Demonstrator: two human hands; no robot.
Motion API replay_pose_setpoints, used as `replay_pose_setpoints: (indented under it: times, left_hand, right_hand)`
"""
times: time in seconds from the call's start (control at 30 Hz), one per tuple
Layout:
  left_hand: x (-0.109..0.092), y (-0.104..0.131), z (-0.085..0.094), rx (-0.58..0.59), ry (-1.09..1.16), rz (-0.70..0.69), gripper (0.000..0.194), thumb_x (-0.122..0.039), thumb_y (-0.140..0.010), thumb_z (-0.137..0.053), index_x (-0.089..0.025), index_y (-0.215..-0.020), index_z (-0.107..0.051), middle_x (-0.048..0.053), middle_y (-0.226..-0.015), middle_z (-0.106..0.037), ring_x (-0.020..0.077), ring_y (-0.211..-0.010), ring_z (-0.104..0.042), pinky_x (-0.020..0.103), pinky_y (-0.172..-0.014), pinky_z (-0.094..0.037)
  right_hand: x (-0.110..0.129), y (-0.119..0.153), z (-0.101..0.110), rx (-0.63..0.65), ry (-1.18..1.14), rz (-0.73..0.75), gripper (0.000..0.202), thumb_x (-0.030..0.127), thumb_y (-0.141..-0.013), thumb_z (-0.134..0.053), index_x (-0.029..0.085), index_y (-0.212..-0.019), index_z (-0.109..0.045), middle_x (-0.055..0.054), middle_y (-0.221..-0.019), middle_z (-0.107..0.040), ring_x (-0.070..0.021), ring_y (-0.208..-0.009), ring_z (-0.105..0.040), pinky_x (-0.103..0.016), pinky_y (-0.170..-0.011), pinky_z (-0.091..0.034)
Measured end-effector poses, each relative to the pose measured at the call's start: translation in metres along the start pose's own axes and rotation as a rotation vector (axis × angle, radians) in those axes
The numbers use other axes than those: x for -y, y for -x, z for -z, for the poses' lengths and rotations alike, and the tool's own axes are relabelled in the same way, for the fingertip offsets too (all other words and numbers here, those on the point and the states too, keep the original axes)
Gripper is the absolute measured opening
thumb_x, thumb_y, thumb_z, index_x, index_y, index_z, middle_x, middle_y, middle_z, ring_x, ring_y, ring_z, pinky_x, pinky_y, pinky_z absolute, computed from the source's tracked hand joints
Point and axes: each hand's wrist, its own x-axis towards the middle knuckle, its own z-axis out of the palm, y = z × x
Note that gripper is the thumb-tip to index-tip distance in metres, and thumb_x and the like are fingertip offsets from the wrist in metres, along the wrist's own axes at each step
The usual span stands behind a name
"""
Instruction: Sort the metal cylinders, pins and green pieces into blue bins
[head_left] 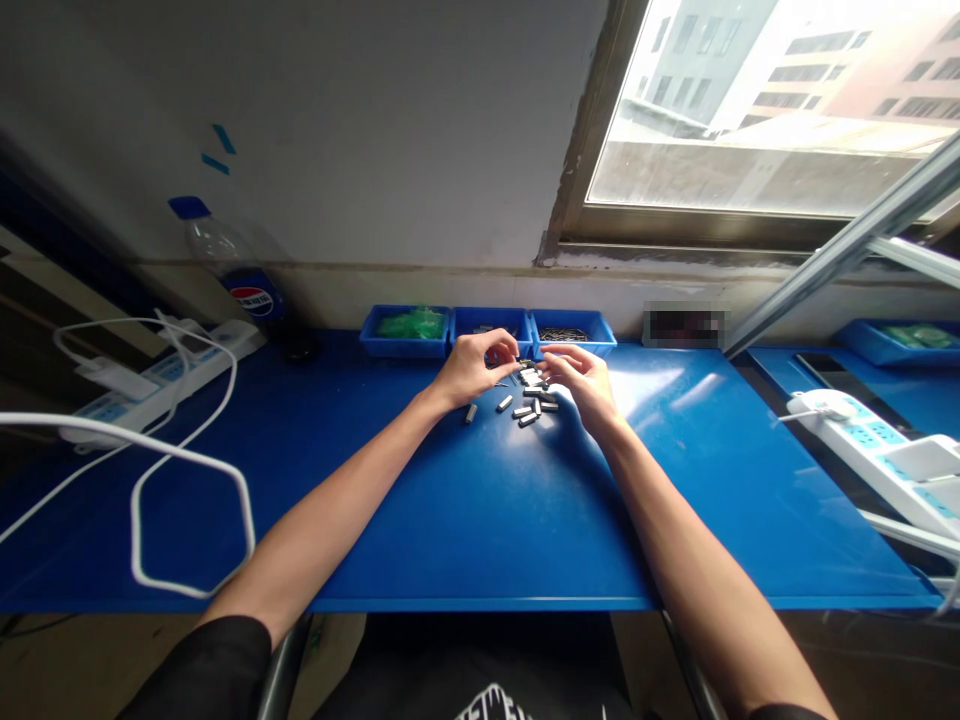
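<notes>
Over the blue table, my left hand (pixel 474 371) is closed, thumb and index finger curled toward each other. A thin, pointed piece shows by its fingertips, too small to name. My right hand (pixel 583 382) faces it a short way to the right, its thumb and fingers also drawn together. What its fingertips hold, if anything, is too small to make out. Between and below the hands lie several short metal cylinders (pixel 529 419) with dark ends, loosely scattered. One metal cylinder (pixel 470 413) lies apart, below my left hand.
Behind the hands, three blue bins stand in a row: one with green plastic (pixel 367 345), a middle one (pixel 480 314) partly hidden, one with thin dark pieces (pixel 606 336). A cola bottle (pixel 251 290) and white power strips (pixel 862 435) flank the table (pixel 465 530); a white cable (pixel 187 452) loops left.
</notes>
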Motion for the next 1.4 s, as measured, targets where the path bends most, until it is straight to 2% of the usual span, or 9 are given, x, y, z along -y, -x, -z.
replay_pose_setpoints:
  times: [0.13,0.4,0.47,0.53,0.63,0.77,0.97,1.13,1.4]
  left_hand:
    - [-0.001,0.0,-0.001,-0.01,0.044,0.024,0.017,-0.027,-0.086,-0.08,-0.018,-0.095,-0.069,0.003,-0.087,-0.079,0.0176,-0.082,-0.076,0.028,-0.078,-0.059]
    - [-0.003,0.001,-0.002,0.051,0.08,0.045,0.017,-0.027,-0.086,-0.079,-0.018,-0.098,-0.071,0.002,-0.087,-0.081,0.0167,-0.079,-0.077,0.026,-0.077,-0.059]
    - [-0.001,0.001,0.001,0.075,-0.006,0.055,0.017,-0.029,-0.087,-0.078,-0.019,-0.1,-0.072,0.002,-0.086,-0.08,0.017,-0.077,-0.076,0.027,-0.076,-0.059]
    - [0.004,0.0,0.006,0.136,-0.15,0.068,0.017,-0.03,-0.088,-0.076,-0.02,-0.101,-0.074,0.002,-0.083,-0.079,0.018,-0.075,-0.074,0.028,-0.074,-0.057]
    - [0.011,0.001,0.01,0.301,-0.323,0.061,0.012,-0.023,-0.083,-0.076,-0.02,-0.094,-0.076,0.004,-0.087,-0.079,0.0204,-0.08,-0.074,0.028,-0.073,-0.055]
    - [0.017,0.003,0.007,0.38,-0.42,0.043,0.014,-0.016,-0.079,-0.076,-0.021,-0.092,-0.078,0.005,-0.089,-0.079,0.0218,-0.081,-0.073,0.028,-0.071,-0.053]
    - [0.015,0.006,0.001,0.409,-0.49,0.025,0.023,-0.01,-0.09,-0.062,-0.021,-0.103,-0.076,0.008,-0.101,-0.077,0.0236,-0.09,-0.071,0.029,-0.076,-0.054]
    - [0.015,0.007,0.0,0.448,-0.555,-0.032,0.032,-0.007,-0.093,-0.058,-0.022,-0.117,-0.072,0.009,-0.109,-0.073,0.0256,-0.104,-0.067,0.031,-0.085,-0.055]
    - [0.018,0.008,-0.001,0.438,-0.497,-0.025,0.035,-0.002,-0.091,-0.058,-0.022,-0.116,-0.073,0.008,-0.112,-0.07,0.0222,-0.095,-0.071,0.029,-0.083,-0.056]
  right_hand:
    - [0.006,0.004,-0.003,0.087,0.008,-0.027,0.041,0.057,-0.076,-0.088,0.023,-0.099,-0.081,-0.005,-0.085,-0.08,-0.0222,-0.078,-0.073,-0.04,-0.082,-0.062]
    - [0.002,0.004,-0.001,0.165,-0.008,-0.056,0.039,0.051,-0.074,-0.091,0.022,-0.1,-0.084,-0.005,-0.088,-0.081,-0.0209,-0.078,-0.073,-0.039,-0.083,-0.061]
    - [0.001,0.003,-0.001,0.131,0.015,-0.039,0.038,0.051,-0.074,-0.09,0.022,-0.098,-0.084,-0.005,-0.086,-0.081,-0.0218,-0.078,-0.073,-0.04,-0.084,-0.061]
    - [-0.001,0.001,-0.001,0.035,0.023,0.009,0.039,0.053,-0.075,-0.089,0.023,-0.098,-0.083,-0.005,-0.089,-0.082,-0.0237,-0.082,-0.075,-0.042,-0.088,-0.062]
    - [-0.005,-0.003,0.001,-0.108,-0.034,0.089,0.048,0.053,-0.074,-0.089,0.023,-0.111,-0.08,-0.009,-0.111,-0.082,-0.0274,-0.101,-0.078,-0.047,-0.1,-0.06]
    - [-0.01,-0.007,0.006,-0.117,-0.038,0.083,0.061,0.051,-0.073,-0.091,0.023,-0.124,-0.075,-0.014,-0.131,-0.077,-0.0315,-0.119,-0.075,-0.05,-0.108,-0.057]
    - [-0.01,-0.006,0.006,-0.097,-0.022,0.039,0.046,0.049,-0.077,-0.087,0.023,-0.114,-0.077,-0.013,-0.124,-0.079,-0.0305,-0.106,-0.078,-0.049,-0.099,-0.062]
    - [-0.009,-0.005,0.005,-0.089,-0.044,0.011,0.044,0.048,-0.076,-0.087,0.023,-0.111,-0.078,-0.012,-0.122,-0.08,-0.0293,-0.099,-0.079,-0.048,-0.093,-0.063]
    - [-0.011,-0.005,0.006,-0.068,-0.027,-0.002,0.043,0.049,-0.078,-0.085,0.023,-0.111,-0.077,-0.011,-0.12,-0.08,-0.026,-0.093,-0.079,-0.043,-0.087,-0.064]
